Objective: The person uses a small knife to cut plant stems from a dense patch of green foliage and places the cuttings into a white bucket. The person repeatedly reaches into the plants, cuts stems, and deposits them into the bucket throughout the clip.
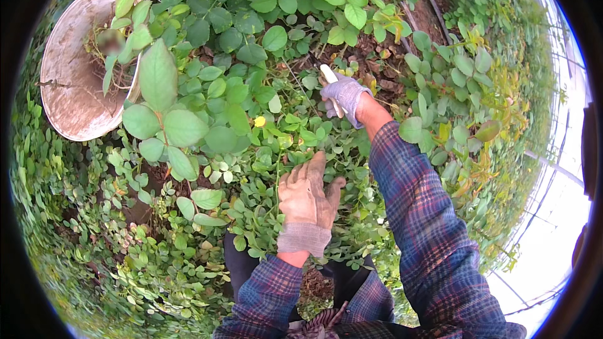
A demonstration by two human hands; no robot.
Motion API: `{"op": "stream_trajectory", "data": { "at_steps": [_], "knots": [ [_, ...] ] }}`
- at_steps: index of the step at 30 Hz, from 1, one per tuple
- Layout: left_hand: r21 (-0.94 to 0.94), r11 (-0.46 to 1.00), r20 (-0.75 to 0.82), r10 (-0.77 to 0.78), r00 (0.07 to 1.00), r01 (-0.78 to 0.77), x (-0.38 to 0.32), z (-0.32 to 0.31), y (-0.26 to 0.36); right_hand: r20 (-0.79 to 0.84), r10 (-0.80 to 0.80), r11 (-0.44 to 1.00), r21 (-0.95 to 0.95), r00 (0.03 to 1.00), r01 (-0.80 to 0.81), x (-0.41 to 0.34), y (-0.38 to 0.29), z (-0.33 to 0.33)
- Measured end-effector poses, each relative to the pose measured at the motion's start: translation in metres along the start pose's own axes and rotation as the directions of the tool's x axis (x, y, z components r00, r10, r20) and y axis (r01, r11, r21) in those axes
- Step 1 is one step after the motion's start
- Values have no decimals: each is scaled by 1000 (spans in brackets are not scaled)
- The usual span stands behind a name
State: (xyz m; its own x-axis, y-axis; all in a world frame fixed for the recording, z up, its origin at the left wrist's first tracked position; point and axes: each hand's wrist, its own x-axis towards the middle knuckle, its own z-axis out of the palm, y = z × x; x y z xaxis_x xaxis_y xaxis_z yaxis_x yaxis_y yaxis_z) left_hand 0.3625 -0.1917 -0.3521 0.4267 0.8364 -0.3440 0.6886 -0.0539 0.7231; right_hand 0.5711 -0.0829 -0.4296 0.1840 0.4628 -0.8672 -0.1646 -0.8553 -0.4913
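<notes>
My right hand (347, 96), in a grey knit glove, grips pruning shears (329, 74) with white handles. Their dark tip points up and left among stems and dry leaves, and much of the blades is hidden. Lower and nearer my body, my left hand (308, 195) wears a tan, soiled work glove. It lies palm down on low green shoots (256, 183), thumb spread from the fingers; nothing shows in its grasp. Leafy rose-like bushes (235, 23) rise just beyond both hands.
A dirt-stained white bucket (70, 70) lies tilted at the upper left, with cut twigs and roots (118, 75) inside. A leafy stem (162, 127) overhangs its near side. Dry leaves and brown soil (384, 63) show past my right hand. Dense foliage (509, 117) flanks the right.
</notes>
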Motion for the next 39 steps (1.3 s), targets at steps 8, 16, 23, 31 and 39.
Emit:
{"op": "stream_trajectory", "data": {
  "at_steps": [8,16,23,31,39],
  "knots": [
    [-1,998,-104,56,993,-57,4,-3,5,88,-417,334,-911,904,243,-6,-15,2],
    [-2,996,-128,88,988,-89,4,-3,5,37,-194,493,-860,980,130,-64,-27,9],
    [4,996,-114,85,990,-86,3,-6,2,-70,-250,308,-951,966,11,-64,-48,30],
    [-10,999,-90,46,995,-48,1,-1,3,-9,-338,328,-938,941,109,-39,-43,33],
    [-67,998,-27,-16,1000,15,5,-8,1,-287,-708,511,-839,646,186,-126,5,-6]
  ]
}}
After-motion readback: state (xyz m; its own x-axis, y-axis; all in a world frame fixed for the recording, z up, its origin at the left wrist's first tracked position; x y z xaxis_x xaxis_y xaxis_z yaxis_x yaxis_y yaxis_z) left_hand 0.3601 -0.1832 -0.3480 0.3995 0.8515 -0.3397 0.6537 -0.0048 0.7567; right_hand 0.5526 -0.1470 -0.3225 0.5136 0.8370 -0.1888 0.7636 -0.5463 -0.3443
